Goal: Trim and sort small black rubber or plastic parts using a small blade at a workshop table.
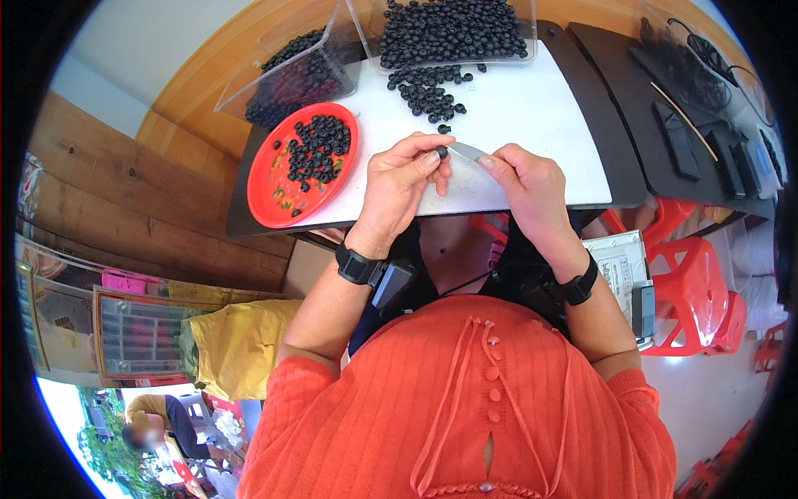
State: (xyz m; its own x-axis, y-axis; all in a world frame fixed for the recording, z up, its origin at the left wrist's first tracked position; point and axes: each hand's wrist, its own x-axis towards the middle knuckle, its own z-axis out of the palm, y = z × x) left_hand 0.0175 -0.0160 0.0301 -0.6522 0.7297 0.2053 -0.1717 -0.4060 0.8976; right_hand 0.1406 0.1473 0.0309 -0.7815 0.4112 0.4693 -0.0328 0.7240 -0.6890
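The left hand (pixel 401 179) pinches a small black round fruit (pixel 442 152) between thumb and fingertips, its grip closed tight on the fruit, at about 12 o'clock from the person's chest and just above the near edge of the counter (pixel 532 108). The right hand (pixel 525 179) sits at 3 o'clock from the left one, its grip clamped on a small knife (pixel 468 151) whose pale blade points toward 9 o'clock and meets the held fruit. The two hands are just beside each other.

At 9 o'clock from the left hand lies a red plate (pixel 264 179) carrying a scatter of black fruits with some greenish bits among them. At 12 o'clock from the hands, loose black fruits (pixel 431 90) spill across the white counter out of a clear plastic box (pixel 453 32) heaped with the same kind. A second clear box (pixel 291 71), tilted, stands at 11 o'clock, above the plate, also holding black fruits. Each wrist wears a black band. At 2 o'clock, well apart, dark flat devices (pixel 677 141) lie on a black surface, and red plastic stools (pixel 690 291) stand at 4 o'clock below the counter.
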